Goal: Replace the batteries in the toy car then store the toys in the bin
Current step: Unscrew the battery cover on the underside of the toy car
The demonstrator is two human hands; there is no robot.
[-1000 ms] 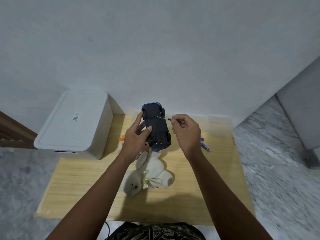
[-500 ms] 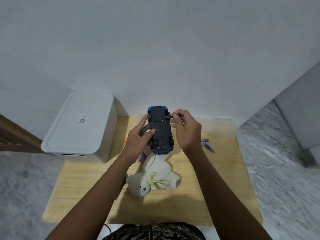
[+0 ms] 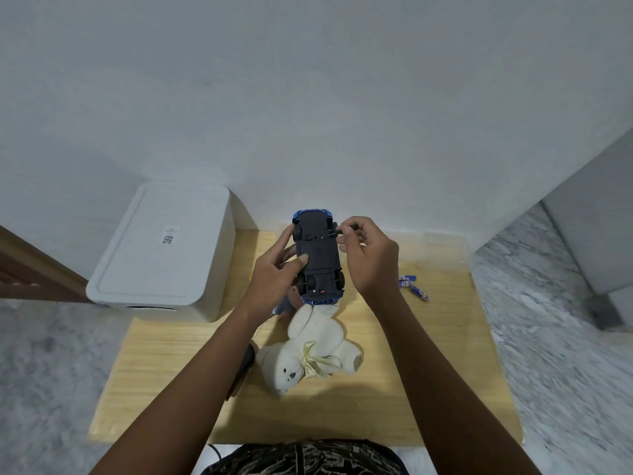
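Closer now, the right hand (image 3: 368,255) pinches a thin metal screwdriver (image 3: 329,236) against the upturned blue plastic toy car (image 3: 318,258). Left hand (image 3: 274,272) grips its side. Its long axis points away, underside facing up.

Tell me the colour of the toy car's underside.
Black, with blue bodywork showing at both ends of the car; the head view, the only one, shows it.

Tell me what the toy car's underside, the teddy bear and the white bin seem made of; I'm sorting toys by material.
Toy car: the dark underside looks like matte moulded plastic, with recessed panels; its blue edge is glossier.
Teddy bear: soft cream plush, fuzzy surface, with a shiny ribbon that looks like satin.
White bin: probably smooth plastic, rounded moulded corners and a faint sheen on its closed lid.
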